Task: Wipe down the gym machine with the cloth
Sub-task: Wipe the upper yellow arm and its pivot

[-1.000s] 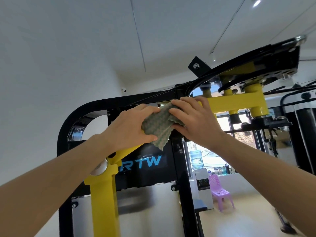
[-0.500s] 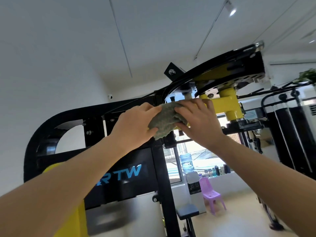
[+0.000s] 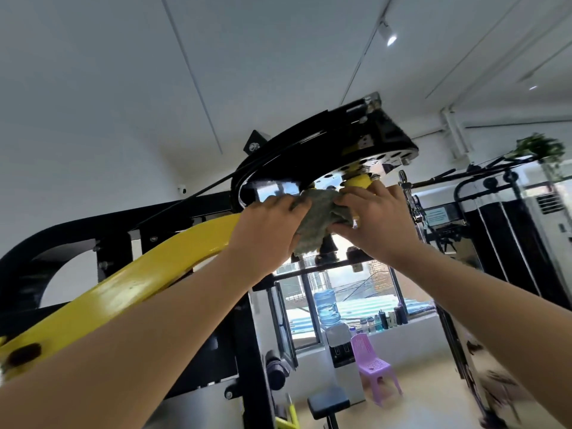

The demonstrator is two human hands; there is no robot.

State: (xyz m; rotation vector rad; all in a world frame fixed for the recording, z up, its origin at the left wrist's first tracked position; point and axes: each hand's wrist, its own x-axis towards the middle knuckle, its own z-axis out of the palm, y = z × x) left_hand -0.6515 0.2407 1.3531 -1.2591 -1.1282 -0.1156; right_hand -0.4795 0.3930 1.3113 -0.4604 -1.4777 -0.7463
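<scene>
A grey-green cloth (image 3: pixel 318 219) is bunched between both hands, pressed up near the underside of the gym machine's black round plate (image 3: pixel 325 156). My left hand (image 3: pixel 266 224) grips the cloth's left side. My right hand (image 3: pixel 376 221) grips its right side, just below a yellow pivot sleeve (image 3: pixel 359 182). The machine's yellow arm (image 3: pixel 139 280) runs from lower left up toward the hands. Part of the cloth is hidden by my fingers.
The black frame (image 3: pixel 62 230) curves at the left. A second black cable machine (image 3: pixel 507 218) stands at the right. Below are a black stool (image 3: pixel 328 404), a purple plastic chair (image 3: pixel 371 363), a water dispenser (image 3: pixel 328 308) and bottles on the window sill.
The view has tilted up and shifted right. Both hands with the cloth have slid right along the machine, from the yellow crossbar to the pivot under the round plate.
</scene>
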